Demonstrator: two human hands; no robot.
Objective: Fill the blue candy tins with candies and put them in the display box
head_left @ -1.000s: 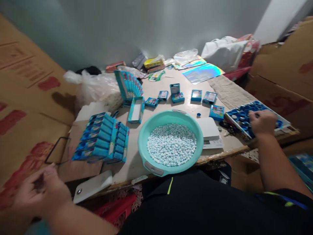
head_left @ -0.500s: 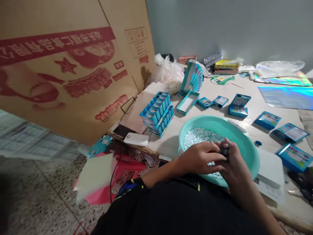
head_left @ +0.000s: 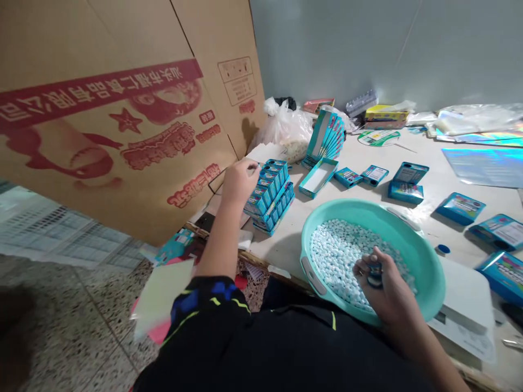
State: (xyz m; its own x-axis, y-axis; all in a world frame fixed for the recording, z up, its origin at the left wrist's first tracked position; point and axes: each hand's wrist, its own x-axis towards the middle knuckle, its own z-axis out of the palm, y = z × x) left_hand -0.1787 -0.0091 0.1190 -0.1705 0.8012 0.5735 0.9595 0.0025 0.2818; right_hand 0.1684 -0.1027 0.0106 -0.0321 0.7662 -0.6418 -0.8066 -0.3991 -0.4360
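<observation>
My left hand [head_left: 240, 184] is closed, with fingertips at the top of a two-tier stack of small blue boxes [head_left: 267, 193]. Whatever may be pinched there is too small to make out. Over the turquoise basin [head_left: 425, 261], my right hand [head_left: 386, 288] curls palm up around small dark blue caps [head_left: 375, 275]; fingers partly cover them. Many small white tablets [head_left: 339, 256] lie in the basin beneath that hand. On the table just right of the basin sits a loose blue cap [head_left: 443, 249].
A tall cardboard carton [head_left: 155, 120] stands at the left. Behind the stack are an open blue tray [head_left: 318, 177] and fanned blue cartons [head_left: 327, 139]. Several blue packs [head_left: 461, 208] lie to the right. A white scale-like device [head_left: 468, 296] is beside the basin.
My left hand has left my right hand and moved left to the stack of blue boxes. My right hand stays over the basin, still holding dark pieces.
</observation>
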